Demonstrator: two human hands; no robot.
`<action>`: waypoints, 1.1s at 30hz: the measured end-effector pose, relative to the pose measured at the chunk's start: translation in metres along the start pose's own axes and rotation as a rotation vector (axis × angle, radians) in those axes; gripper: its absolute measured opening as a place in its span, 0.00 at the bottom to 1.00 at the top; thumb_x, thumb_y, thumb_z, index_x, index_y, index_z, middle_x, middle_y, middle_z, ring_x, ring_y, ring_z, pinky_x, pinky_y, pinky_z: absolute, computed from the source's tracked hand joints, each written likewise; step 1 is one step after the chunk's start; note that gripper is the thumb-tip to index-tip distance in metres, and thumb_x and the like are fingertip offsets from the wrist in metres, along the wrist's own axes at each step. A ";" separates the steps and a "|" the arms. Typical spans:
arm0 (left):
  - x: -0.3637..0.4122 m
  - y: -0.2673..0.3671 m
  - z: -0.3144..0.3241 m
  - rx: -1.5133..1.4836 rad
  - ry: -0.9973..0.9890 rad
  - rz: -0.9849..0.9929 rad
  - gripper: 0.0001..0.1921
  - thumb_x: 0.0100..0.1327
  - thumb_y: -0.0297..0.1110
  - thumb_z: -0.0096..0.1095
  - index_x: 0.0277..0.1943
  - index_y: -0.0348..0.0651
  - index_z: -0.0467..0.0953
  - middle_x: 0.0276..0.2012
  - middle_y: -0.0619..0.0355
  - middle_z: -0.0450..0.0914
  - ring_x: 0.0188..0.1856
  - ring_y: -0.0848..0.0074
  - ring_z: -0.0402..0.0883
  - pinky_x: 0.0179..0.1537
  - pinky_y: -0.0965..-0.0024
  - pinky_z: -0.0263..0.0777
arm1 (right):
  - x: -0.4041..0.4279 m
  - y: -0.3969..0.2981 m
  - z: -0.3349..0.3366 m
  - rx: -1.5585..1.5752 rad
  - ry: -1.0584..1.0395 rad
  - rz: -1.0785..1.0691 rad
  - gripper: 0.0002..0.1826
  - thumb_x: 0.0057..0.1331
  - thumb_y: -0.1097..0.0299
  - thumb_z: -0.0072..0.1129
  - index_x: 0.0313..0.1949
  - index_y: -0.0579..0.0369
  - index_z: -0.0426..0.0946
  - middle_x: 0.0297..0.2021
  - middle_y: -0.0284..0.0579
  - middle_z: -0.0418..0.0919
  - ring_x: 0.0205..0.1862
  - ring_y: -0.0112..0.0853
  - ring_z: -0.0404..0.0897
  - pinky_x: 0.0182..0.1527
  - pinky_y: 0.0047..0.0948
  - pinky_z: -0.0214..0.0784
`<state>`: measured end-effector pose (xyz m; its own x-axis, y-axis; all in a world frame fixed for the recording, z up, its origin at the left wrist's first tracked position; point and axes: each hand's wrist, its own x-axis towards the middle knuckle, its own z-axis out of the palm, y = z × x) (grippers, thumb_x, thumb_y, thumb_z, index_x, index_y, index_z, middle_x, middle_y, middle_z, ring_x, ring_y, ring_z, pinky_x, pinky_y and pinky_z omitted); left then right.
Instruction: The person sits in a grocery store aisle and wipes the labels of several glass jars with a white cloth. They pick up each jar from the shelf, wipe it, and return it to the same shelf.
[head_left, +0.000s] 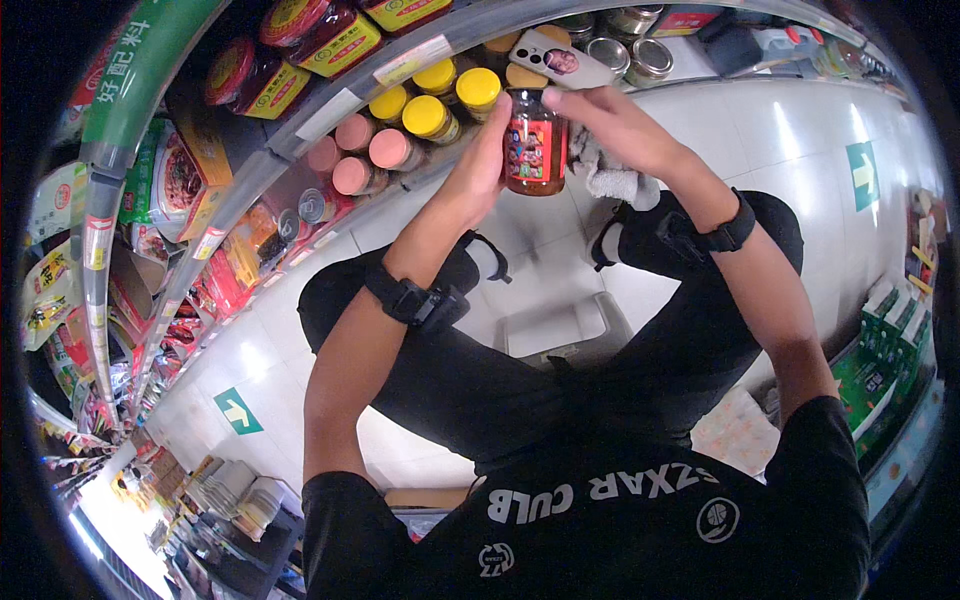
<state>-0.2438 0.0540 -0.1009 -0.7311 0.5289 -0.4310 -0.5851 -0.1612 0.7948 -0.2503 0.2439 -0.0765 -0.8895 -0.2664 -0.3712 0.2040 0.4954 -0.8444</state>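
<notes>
A glass jar (535, 154) of dark reddish-brown contents, with a red picture label, is held upright above the floor between my two hands. My left hand (484, 169) grips the jar's left side. The thumb of my right hand (619, 124) lies against the jar's upper right, near its top. From under that hand hangs a greyish-white cloth (619, 180), which passes behind the jar. The right fingers are partly hidden there. On the low shelf just beyond stand jars with yellow lids (478, 88) and jars with pink lids (390, 148).
A smartphone (562, 60) rests across jar lids on the shelf. Metal-lidded jars (651, 60) stand to its right. Large red-lidded jars (330, 41) fill the shelf above. A stool (562, 330) shows between my legs. Green cartons (874, 367) stand at right.
</notes>
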 end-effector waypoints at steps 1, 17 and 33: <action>-0.002 0.005 0.002 -0.075 0.030 -0.041 0.31 0.73 0.58 0.27 0.60 0.40 0.66 0.50 0.53 0.78 0.51 0.69 0.79 0.55 0.61 0.73 | -0.001 -0.002 0.001 0.153 0.091 -0.079 0.37 0.63 0.35 0.51 0.38 0.67 0.79 0.28 0.46 0.78 0.32 0.31 0.78 0.37 0.28 0.68; -0.004 0.020 0.010 -0.356 0.103 0.047 0.25 0.74 0.50 0.32 0.55 0.38 0.68 0.44 0.51 0.80 0.44 0.65 0.82 0.49 0.58 0.76 | -0.003 -0.009 0.003 -0.059 0.761 -0.992 0.19 0.53 0.74 0.55 0.47 0.61 0.74 0.44 0.53 0.73 0.45 0.44 0.73 0.50 0.36 0.65; 0.009 0.007 0.002 -0.284 0.183 0.193 0.24 0.74 0.53 0.36 0.55 0.43 0.70 0.49 0.58 0.79 0.52 0.73 0.78 0.55 0.65 0.70 | -0.001 -0.011 0.013 -0.302 0.525 -0.960 0.22 0.50 0.69 0.62 0.47 0.52 0.78 0.43 0.49 0.74 0.42 0.43 0.77 0.44 0.35 0.72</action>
<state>-0.2535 0.0592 -0.0983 -0.8727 0.3127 -0.3749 -0.4858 -0.4811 0.7297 -0.2462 0.2284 -0.0721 -0.7012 -0.2987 0.6474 -0.6982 0.4713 -0.5388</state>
